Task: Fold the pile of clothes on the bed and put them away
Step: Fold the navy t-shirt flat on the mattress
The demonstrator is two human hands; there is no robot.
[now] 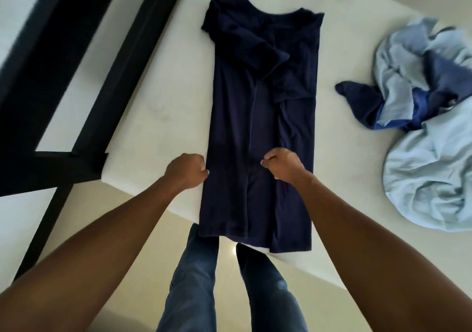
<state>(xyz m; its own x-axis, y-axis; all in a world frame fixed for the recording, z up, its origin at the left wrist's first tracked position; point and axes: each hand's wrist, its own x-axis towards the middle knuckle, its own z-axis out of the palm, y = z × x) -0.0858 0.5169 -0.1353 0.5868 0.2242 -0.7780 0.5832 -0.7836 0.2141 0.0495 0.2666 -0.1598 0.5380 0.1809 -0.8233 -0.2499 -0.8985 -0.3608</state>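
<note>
While on bed [357, 50], tee [263, 102] btwn fingers [271, 157].

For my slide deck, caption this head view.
Left hand and right hand grip a half-folded navy T-shirt on the bed.

A home bedroom: a pale mattress [158, 81] on a dark bed frame [63, 170], with loose clothes [421, 117] heaped on it.

One head-worn wide-angle view, from a person standing at the mattress [158, 107] near edge, facing steeply down and forward. Close in: legs [194, 280] nearest, navy shirt [237, 127] centre, clothes pile [421, 127] right, dark frame [107, 81] left.
</note>
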